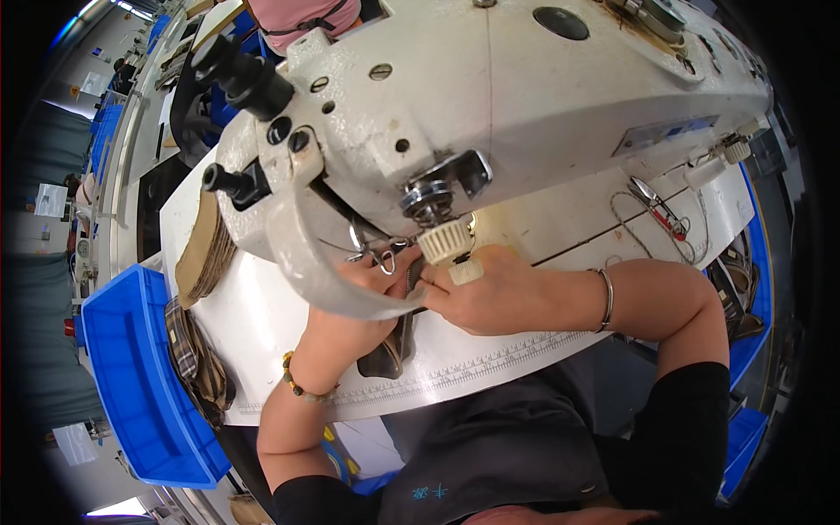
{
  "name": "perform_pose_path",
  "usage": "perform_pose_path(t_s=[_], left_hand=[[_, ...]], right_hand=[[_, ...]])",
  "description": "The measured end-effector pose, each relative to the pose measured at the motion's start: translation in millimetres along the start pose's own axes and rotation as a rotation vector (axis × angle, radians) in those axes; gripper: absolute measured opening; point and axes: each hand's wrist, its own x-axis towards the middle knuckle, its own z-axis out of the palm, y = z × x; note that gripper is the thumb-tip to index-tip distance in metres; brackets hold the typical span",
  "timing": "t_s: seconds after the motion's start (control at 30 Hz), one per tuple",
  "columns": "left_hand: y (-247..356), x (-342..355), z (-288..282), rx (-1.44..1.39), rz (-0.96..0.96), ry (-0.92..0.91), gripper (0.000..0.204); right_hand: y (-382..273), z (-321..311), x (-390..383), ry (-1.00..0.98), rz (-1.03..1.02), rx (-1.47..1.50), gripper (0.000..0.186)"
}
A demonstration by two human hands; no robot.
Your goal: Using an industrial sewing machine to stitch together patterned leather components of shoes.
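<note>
We see both hands under the sewing machine (pixel 490 96) head: left hand (pixel 372 293) and right hand (pixel 477 297) pinching a dark workpiece (pixel 394 350) flat on the white worktop (pixel 262 324). Blue bin (pixel 131 367) at left.

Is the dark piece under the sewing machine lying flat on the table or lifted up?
Flat. The dark piece lies on the white table, with the left hand and right hand on it.
</note>
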Motion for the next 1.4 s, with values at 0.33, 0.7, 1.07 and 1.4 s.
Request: perform_pose_path(t_s=[0.33, 0.7, 1.07, 1.4], left_hand=[[-5.7, -0.2, 2.7, 0.087, -0.013, -0.023, 0.017], [-5.4, 2.8, 3.4, -0.056, -0.087, 0.018, 0.016], [-31.3, -20.3, -9.6, -0.224, -0.194, 0.096, 0.016], [-4.4, -13.8, 7.2, 0.151, 0.253, 0.168, 0.030]], right_hand=[[-1.4, -3.7, 0.3, -0.004, 0.020, -0.020, 0.011], [3.5, -0.4, 1.5, 0.019, 0.004, -0.081, 0.011], [-7.0, -7.3, -1.3, 0.005, -0.066, -0.131, 0.011], [-8.5, 3.7, -6.4, 0.087, -0.201, -0.185, 0.025]])
